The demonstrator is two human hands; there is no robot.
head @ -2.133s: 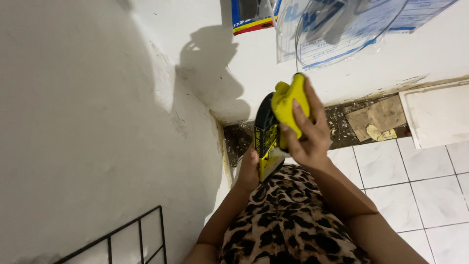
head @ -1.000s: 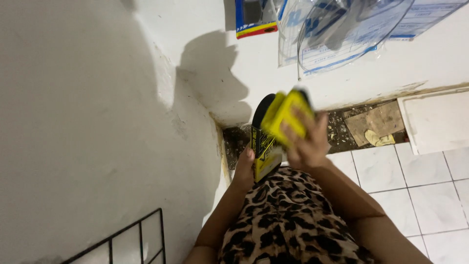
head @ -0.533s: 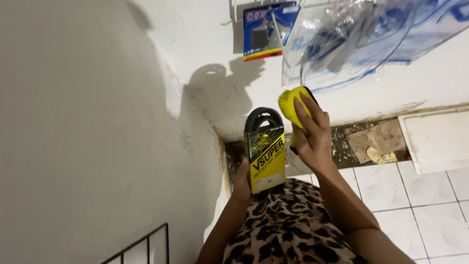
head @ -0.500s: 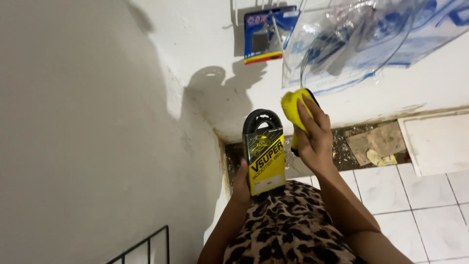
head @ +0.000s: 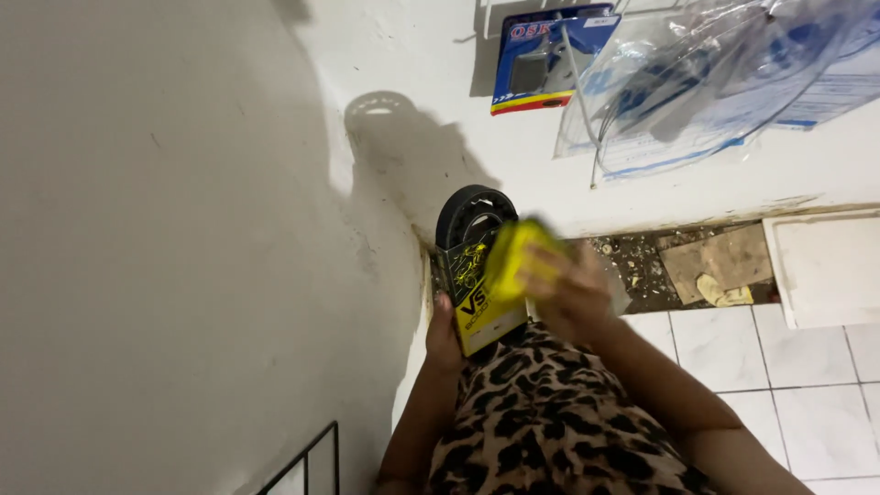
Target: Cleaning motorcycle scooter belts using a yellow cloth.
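My left hand grips the bottom of a black rubber drive belt in a yellow and black card sleeve, held upright in front of me. My right hand holds a yellow cloth pressed against the right side of the sleeve; the hand and cloth are blurred by motion. The belt's black loop sticks out above the sleeve.
A white wall stands close on the left. A blue carded part and clear plastic bags hang above. White floor tiles lie right, with rubble and cardboard by the wall. A black wire rack is bottom left.
The right hand with the yellow cloth has moved down and left from beside the belt's top onto the card sleeve. The view has tilted up slightly.
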